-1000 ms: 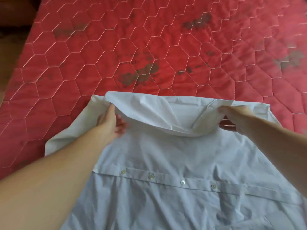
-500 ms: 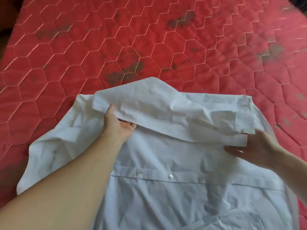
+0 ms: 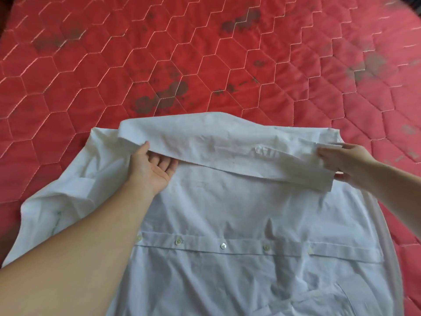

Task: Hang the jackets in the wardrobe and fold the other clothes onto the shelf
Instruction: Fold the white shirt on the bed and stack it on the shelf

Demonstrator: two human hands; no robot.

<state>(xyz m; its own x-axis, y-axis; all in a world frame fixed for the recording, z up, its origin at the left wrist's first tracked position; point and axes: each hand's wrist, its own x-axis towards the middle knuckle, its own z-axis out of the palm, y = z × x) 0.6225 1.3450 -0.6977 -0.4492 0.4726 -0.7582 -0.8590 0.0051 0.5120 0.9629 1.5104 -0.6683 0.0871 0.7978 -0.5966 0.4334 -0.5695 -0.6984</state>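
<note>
Fingers of the left hand (image 3: 151,169) curl under a folded sleeve (image 3: 227,153), thumb on top, pinching it. Right hand (image 3: 344,161) pinches the sleeve's cuff end. Sleeve lies across a white shirt (image 3: 227,213), spread button-side up on a red quilted bed (image 3: 205,65).

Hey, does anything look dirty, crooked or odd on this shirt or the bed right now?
Yes. The red quilted cover has dark blotchy patches, perhaps stains or faded print. The white shirt shows a faint greenish mark near its bunched left edge, and the folded-over strip runs slanted.
</note>
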